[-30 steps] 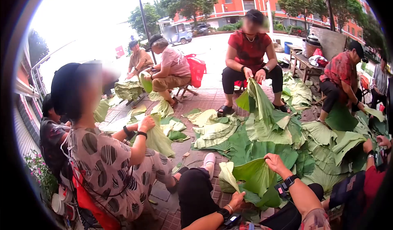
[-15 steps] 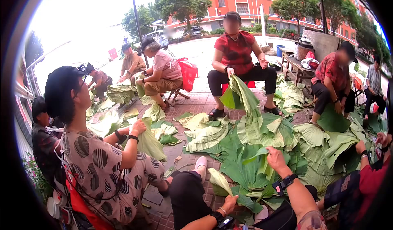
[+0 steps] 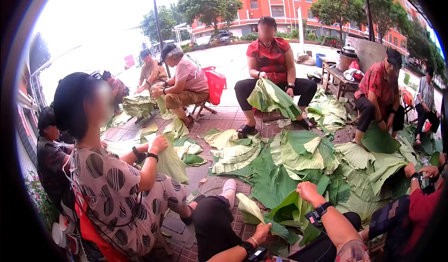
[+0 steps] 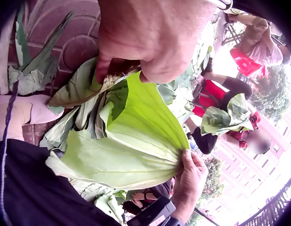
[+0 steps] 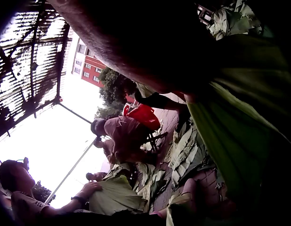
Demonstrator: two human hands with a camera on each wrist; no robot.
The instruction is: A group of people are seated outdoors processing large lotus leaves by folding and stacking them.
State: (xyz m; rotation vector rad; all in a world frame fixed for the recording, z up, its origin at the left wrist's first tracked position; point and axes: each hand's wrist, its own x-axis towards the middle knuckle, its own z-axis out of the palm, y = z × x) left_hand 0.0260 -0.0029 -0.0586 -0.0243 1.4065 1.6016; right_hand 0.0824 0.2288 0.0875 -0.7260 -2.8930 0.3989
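Note:
In the head view my left hand [image 3: 261,233] pinches the edge of a pale folded leaf [image 3: 250,208] low at the centre. To its upper right, my right hand [image 3: 310,193] pinches a green leaf [image 3: 287,208]. The left wrist view shows that broad leaf [image 4: 131,157] fanned out, its ribs meeting near the thumb of my right hand [image 4: 191,179]. Above it, the fingers of my left hand [image 4: 145,40] curl onto a browned leaf edge [image 4: 79,87]. My right hand [image 5: 136,52] is dark in the right wrist view, beside a hanging leaf [image 5: 235,136].
Large leaves [image 3: 364,182] lie heaped on the brick paving [image 3: 186,231] ahead and to the right. A person in a patterned top [image 3: 112,178] sits close on the left; another in red [image 3: 270,61] sits opposite. A wooden bench [image 3: 333,75] stands behind at the right.
The leaf at my right hand has dropped and tilted from its spread pose, and that hand is slightly lower. The person opposite has swung a hanging leaf up across the lap. The head view has shifted slightly.

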